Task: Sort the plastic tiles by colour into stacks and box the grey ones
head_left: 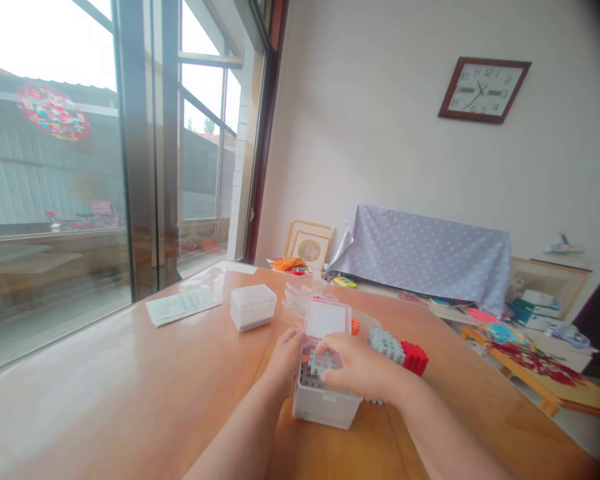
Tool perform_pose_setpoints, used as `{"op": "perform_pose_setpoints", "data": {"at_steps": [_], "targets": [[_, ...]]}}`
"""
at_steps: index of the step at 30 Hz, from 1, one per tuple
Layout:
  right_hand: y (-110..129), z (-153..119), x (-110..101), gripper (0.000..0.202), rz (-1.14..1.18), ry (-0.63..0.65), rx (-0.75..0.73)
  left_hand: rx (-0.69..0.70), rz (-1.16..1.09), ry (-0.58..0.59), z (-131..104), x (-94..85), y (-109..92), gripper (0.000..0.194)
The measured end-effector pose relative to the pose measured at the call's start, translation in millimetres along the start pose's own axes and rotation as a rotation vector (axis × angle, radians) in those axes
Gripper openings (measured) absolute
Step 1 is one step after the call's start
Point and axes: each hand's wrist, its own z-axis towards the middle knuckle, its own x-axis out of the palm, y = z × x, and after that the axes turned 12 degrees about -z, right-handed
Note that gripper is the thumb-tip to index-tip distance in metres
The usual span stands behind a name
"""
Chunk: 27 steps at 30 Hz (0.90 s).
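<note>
A clear-white plastic box (325,407) with its lid (329,319) raised stands on the table in front of me. My left hand (286,357) is closed on the box's left side near the back corner. Over the box's opening, my right hand (353,365) pinches a light grey notched plastic block (320,362) between thumb and fingers. More grey notched pieces show inside the box below it. Just beyond my right wrist lie grey notched blocks (386,345) and a red block (414,358). An orange piece (355,327) peeks out beside the lid, mostly hidden.
On the wooden table (180,387), a closed white box (253,307) and printed sheets (183,305) lie to the left. Clear containers (303,293) stand behind the open box. Large windows flank the left; a cloth-covered object (425,253) is against the far wall.
</note>
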Motion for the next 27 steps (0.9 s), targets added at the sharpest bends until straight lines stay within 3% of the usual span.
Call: {"op": "perform_pose_setpoints", "data": {"at_steps": [7,10,15,20,27], "targets": [[2,10,19,0.038,-0.033,-0.008,-0.017,0.036,0.007,0.009,2,-2.9,2,0.014],[4,9,21,0.038,-0.013,-0.019,-0.026,0.042,-0.002,0.018,2,-3.3,3,0.014],[5,3,21,0.020,0.057,-0.042,-0.071,0.051,0.019,0.006,4,-4.0,5,0.014],[8,-1,23,0.024,0.089,-0.066,-0.094,0.036,0.024,0.009,5,-3.7,6,0.013],[17,2,28,0.024,-0.001,0.000,-0.117,0.041,0.028,0.018,7,-6.3,8,0.014]]}}
